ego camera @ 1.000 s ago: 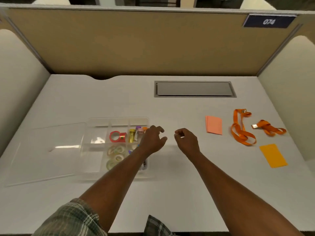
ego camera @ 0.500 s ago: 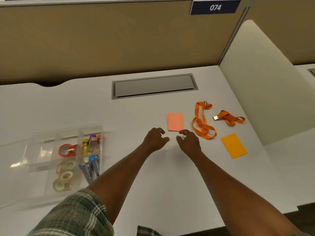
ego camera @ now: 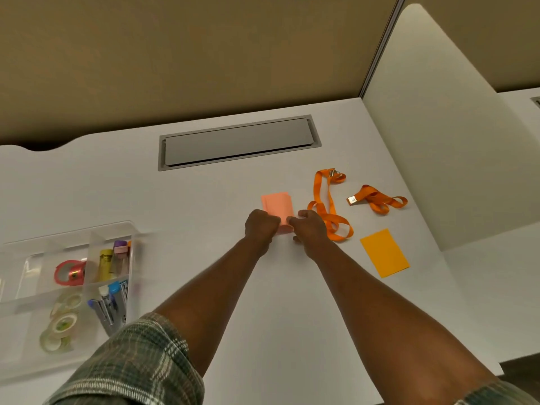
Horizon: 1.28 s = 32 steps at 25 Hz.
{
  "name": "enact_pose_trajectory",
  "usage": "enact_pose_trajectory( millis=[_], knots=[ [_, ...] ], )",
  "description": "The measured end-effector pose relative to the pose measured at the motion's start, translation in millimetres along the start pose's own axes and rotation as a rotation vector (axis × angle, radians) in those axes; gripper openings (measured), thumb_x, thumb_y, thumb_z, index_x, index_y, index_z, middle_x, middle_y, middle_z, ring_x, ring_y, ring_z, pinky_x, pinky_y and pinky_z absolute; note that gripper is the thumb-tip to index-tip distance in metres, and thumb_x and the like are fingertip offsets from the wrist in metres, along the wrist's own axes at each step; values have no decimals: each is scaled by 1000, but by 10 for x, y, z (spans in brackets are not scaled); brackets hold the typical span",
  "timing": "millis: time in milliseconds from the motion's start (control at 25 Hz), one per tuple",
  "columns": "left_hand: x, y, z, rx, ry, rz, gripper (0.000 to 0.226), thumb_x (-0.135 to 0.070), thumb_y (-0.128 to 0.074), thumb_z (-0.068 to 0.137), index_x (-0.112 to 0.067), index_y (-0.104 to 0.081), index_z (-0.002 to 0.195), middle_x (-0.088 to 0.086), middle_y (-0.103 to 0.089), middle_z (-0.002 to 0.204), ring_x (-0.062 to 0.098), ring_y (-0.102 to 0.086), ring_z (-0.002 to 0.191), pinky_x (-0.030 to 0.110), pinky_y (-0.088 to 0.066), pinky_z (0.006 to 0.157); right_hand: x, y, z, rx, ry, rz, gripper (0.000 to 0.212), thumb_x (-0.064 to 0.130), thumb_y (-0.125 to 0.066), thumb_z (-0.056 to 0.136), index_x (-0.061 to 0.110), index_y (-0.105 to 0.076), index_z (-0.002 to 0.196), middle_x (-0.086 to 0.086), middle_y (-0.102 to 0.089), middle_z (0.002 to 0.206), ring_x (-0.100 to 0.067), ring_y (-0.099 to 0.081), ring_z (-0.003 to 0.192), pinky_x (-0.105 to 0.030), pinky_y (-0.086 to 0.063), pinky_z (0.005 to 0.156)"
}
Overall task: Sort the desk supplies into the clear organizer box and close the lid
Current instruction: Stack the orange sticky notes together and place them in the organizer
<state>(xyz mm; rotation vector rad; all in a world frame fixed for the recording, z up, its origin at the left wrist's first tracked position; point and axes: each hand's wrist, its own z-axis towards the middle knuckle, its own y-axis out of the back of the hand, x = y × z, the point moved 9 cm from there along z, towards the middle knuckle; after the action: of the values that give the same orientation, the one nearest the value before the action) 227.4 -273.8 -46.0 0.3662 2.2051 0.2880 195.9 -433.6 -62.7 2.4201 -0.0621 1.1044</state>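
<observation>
A salmon-pink note pad (ego camera: 277,205) lies flat on the white desk. My left hand (ego camera: 261,226) and my right hand (ego camera: 310,229) meet at its near end, fingers curled, pinching that edge from either side. To the right lie a long orange lanyard (ego camera: 329,210), a shorter coiled orange lanyard (ego camera: 377,201) and an orange note pad (ego camera: 384,253). The clear organizer box (ego camera: 87,230) stands open at the far left, holding a red tape ring (ego camera: 68,271), clear tape rolls (ego camera: 62,323), small tubes (ego camera: 114,258) and pens (ego camera: 109,305). Its lid is out of view.
A grey cable hatch (ego camera: 238,141) is set into the desk behind the pads. A tan partition (ego camera: 204,54) closes the back and a cream divider (ego camera: 438,141) walls the right side. The desk's right edge falls away near the orange pad.
Both hands moved forward and right, away from the organizer, and reached the pink pad, closing on its near edge. The view swung right, putting the box at the left edge.
</observation>
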Motion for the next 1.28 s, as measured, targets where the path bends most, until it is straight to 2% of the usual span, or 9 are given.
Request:
enact_pose_trajectory(
  millis=[120,200,320,400,600,800,1040,1160,1280],
  knots=[
    [34,-60,-52,35,-3,-27,5,-11,-60,83,-7,-63,83,15,-62,83,28,-55,74,35,-44,64,-91,27,40,-2,-14,58,19,26,-70,89,7,-68,94,-14,-67,91,-26,-62,68,-45,-61,78],
    [62,-77,-63,38,-9,-6,9,-14,-59,83,-8,-65,86,12,-65,86,27,-57,77,34,-45,66,-150,36,11,15,-43,132,21,26,-71,90,12,-62,77,-12,-64,80,-23,-58,59,-41,-57,70],
    [-36,72,-11,-110,-129,174,13,-19,-58,86,-10,-63,93,9,-66,100,27,-62,91,36,-49,77,-109,122,-43,0,36,96,14,24,-68,92,14,-63,101,-6,-67,96,-24,-65,72,-41,-60,73],
    [-220,152,66,-186,-285,427,31,-22,-61,86,-10,-58,115,12,-58,118,30,-59,106,39,-49,87,-55,239,-80,-50,120,15,24,24,-66,94,13,-64,115,-5,-68,105,-28,-69,88,-43,-61,80],
    [-483,-173,319,17,-566,1041,90,-35,-70,83,-6,-21,152,14,-33,153,35,-31,140,47,-33,110,-210,495,-134,-103,150,30,33,24,-62,97,11,-60,127,-9,-66,124,-30,-65,109,-50,-58,90],
    [-415,-352,371,78,-554,1300,90,-45,-81,70,-5,-36,137,14,-40,135,35,-42,122,44,-40,96,-391,647,-166,-131,128,34,36,24,-58,99,10,-59,132,-11,-65,127,-31,-65,109,-51,-58,89],
    [-291,-162,258,106,-474,898,25,-10,-59,87,-8,-57,111,13,-54,117,31,-55,106,36,-45,83,-483,630,-280,-99,96,62,43,27,-54,101,11,-52,141,-12,-59,136,-34,-58,122,-54,-54,98],
    [-418,-39,101,261,-440,663,13,-6,-66,85,-15,-64,94,5,-65,102,20,-57,89,27,-42,67,-470,656,-359,-138,99,19,44,29,-50,103,14,-48,144,-12,-55,140,-34,-53,127,-54,-51,101],
    [-564,-4,-122,511,-383,436,13,-5,-72,84,-15,-67,90,1,-67,90,16,-60,79,27,-49,64,-455,592,-388,-80,75,97,41,26,-47,103,16,-50,143,-12,-58,136,-34,-56,122,-52,-55,95]
  ],
)
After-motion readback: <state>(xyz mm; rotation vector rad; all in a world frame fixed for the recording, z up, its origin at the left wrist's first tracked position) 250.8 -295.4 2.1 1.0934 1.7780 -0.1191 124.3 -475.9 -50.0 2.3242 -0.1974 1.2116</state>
